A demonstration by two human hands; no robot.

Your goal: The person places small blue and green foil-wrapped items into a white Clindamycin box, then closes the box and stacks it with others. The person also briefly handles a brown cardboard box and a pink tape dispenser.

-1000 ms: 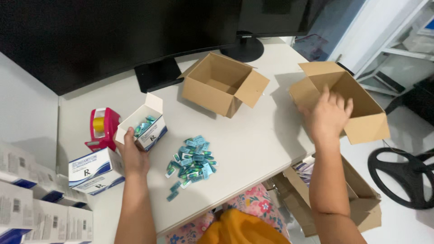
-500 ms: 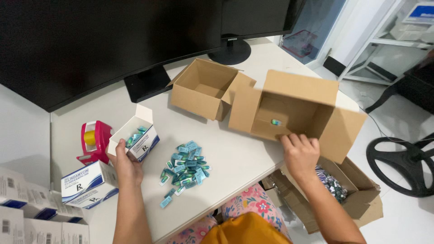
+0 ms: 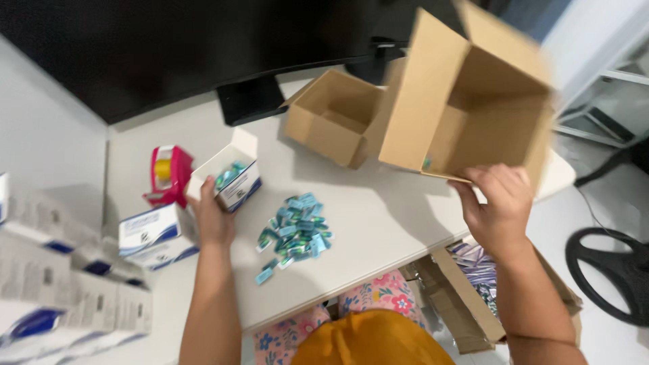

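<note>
A person's right hand (image 3: pixel 499 209) grips the lower edge of a tilted open cardboard box (image 3: pixel 466 101) at 2 o'clock, one small teal packet inside, while the left hand (image 3: pixel 211 217) has its fingers closed round a small white carton (image 3: pixel 230 177) filled with teal packets at 10 o'clock. Between them, a heap of teal packets (image 3: pixel 294 230) lies on the counter (image 3: pixel 378 216), too many to count. A second cardboard box (image 3: pixel 334 118) stands open behind, with nothing visible in it, and a third (image 3: pixel 473 297) below the counter edge holds packets.
</note>
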